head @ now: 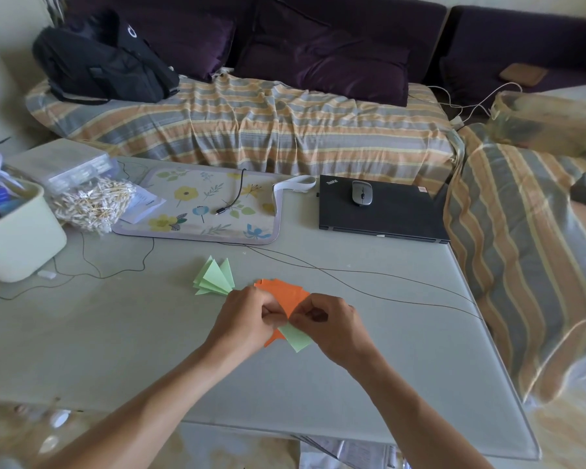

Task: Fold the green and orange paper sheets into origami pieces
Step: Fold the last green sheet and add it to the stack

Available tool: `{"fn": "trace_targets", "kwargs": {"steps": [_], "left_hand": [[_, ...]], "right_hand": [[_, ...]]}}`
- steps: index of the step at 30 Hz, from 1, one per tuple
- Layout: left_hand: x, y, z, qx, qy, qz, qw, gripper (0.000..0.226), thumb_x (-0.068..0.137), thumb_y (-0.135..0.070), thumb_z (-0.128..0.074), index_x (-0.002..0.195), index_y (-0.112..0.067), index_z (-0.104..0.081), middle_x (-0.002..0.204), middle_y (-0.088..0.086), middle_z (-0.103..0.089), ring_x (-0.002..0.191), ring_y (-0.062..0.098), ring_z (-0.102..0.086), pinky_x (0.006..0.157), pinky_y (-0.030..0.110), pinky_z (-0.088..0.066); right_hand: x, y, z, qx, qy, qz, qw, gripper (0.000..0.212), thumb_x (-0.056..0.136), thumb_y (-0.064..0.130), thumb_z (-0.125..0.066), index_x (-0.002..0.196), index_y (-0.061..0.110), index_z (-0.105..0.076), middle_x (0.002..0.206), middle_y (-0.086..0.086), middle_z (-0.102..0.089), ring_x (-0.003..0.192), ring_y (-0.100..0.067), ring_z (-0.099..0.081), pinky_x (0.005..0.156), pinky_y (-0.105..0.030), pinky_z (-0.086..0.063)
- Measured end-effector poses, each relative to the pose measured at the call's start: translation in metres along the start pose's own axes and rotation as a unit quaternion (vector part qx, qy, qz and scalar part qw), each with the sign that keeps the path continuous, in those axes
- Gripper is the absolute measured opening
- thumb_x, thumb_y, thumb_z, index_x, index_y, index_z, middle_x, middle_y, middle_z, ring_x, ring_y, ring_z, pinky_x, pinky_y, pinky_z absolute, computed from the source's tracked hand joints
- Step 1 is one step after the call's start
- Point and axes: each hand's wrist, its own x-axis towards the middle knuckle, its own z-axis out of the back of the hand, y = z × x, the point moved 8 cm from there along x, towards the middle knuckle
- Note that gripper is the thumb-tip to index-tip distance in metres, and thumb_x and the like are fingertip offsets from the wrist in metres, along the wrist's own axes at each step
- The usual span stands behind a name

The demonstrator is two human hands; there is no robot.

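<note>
Over the middle of the grey table (pixel 115 350), my left hand (pixel 247 319) and my right hand (pixel 332 323) meet fingertip to fingertip and pinch a folded green piece (pixel 298 340) joined with an orange piece (pixel 274 337). A small stack of folded orange pieces (pixel 285 292) lies just behind my hands. Left of that stack, several folded green triangular pieces (pixel 215 277) fan out on the table. Where my fingers meet, the join between the held papers is hidden.
A closed black laptop (pixel 386 214) with a grey mouse (pixel 362 192) lies at the back right. A floral mat (pixel 200 204) with a cable, a bag of cotton swabs (pixel 92 204) and a pale bin (pixel 17 238) stand back left. Thin wires (pixel 352 275) cross the table behind my hands.
</note>
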Motion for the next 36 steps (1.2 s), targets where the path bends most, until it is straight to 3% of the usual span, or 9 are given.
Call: {"fn": "trace_targets", "kwargs": {"steps": [7, 15, 18, 23, 27, 32, 36], "left_hand": [[-0.003, -0.006, 0.005, -0.029, -0.027, -0.011, 0.999, 0.006, 0.08, -0.022, -0.082, 0.073, -0.022, -0.081, 0.054, -0.01, -0.066, 0.05, -0.001, -0.059, 0.05, 0.012, -0.039], [0.001, 0.003, 0.01, -0.003, -0.034, 0.002, 0.999, 0.015, 0.083, -0.02, -0.079, 0.07, -0.012, -0.076, 0.058, 0.003, -0.068, 0.056, 0.018, -0.061, 0.056, 0.026, -0.046], [0.001, 0.005, 0.01, 0.0, -0.029, 0.008, 1.0, 0.016, 0.083, -0.021, -0.079, 0.072, -0.009, -0.075, 0.061, 0.007, -0.069, 0.054, 0.02, -0.058, 0.061, 0.035, -0.052], [0.0, 0.007, 0.016, -0.01, -0.041, 0.027, 0.999, 0.014, 0.084, -0.02, -0.078, 0.071, -0.014, -0.077, 0.055, -0.004, -0.067, 0.053, 0.01, -0.059, 0.056, 0.024, -0.048], [-0.001, 0.009, 0.017, -0.003, -0.04, 0.035, 0.999, 0.013, 0.084, -0.019, -0.078, 0.074, -0.012, -0.077, 0.063, 0.003, -0.07, 0.06, 0.017, -0.064, 0.062, 0.033, -0.053], [0.0, 0.013, 0.02, -0.022, -0.044, 0.058, 0.997, 0.011, 0.087, -0.019, -0.077, 0.075, -0.019, -0.078, 0.057, -0.012, -0.065, 0.052, -0.003, -0.059, 0.05, 0.011, -0.04], [-0.002, 0.022, 0.015, -0.104, -0.055, 0.102, 0.988, 0.013, 0.087, -0.025, -0.074, 0.076, -0.019, -0.073, 0.061, -0.01, -0.066, 0.056, 0.001, -0.057, 0.054, 0.013, -0.04]], "right_hand": [[0.002, 0.002, 0.0, -0.034, -0.021, 0.01, 0.999, 0.009, 0.086, 0.024, -0.073, 0.081, 0.016, -0.075, 0.074, 0.003, -0.07, 0.062, -0.003, -0.054, 0.057, -0.012, -0.041], [0.005, -0.007, 0.004, -0.049, -0.03, -0.013, 0.998, 0.013, 0.09, 0.017, -0.067, 0.082, 0.008, -0.071, 0.064, 0.005, -0.058, 0.055, -0.009, -0.047, 0.05, -0.015, -0.037], [0.004, -0.006, 0.003, -0.046, -0.033, -0.008, 0.998, 0.012, 0.09, 0.016, -0.068, 0.083, 0.008, -0.072, 0.065, 0.007, -0.06, 0.055, -0.003, -0.048, 0.051, -0.013, -0.038], [0.007, -0.012, 0.015, -0.034, -0.048, -0.029, 0.998, 0.011, 0.09, 0.016, -0.069, 0.083, 0.009, -0.073, 0.066, 0.003, -0.062, 0.057, -0.008, -0.051, 0.05, -0.013, -0.038], [0.005, -0.013, 0.012, -0.034, -0.044, -0.032, 0.998, 0.01, 0.088, 0.014, -0.069, 0.08, 0.01, -0.072, 0.064, 0.004, -0.061, 0.064, -0.02, -0.059, 0.05, -0.015, -0.039], [0.006, -0.012, 0.016, -0.024, -0.042, -0.033, 0.998, 0.008, 0.087, 0.01, -0.068, 0.081, 0.009, -0.074, 0.068, -0.003, -0.069, 0.057, -0.008, -0.056, 0.05, -0.009, -0.038], [0.005, -0.015, 0.014, -0.014, -0.047, -0.045, 0.998, 0.011, 0.088, 0.01, -0.064, 0.08, 0.011, -0.072, 0.075, -0.005, -0.072, 0.07, -0.021, -0.066, 0.051, -0.012, -0.041]]}}
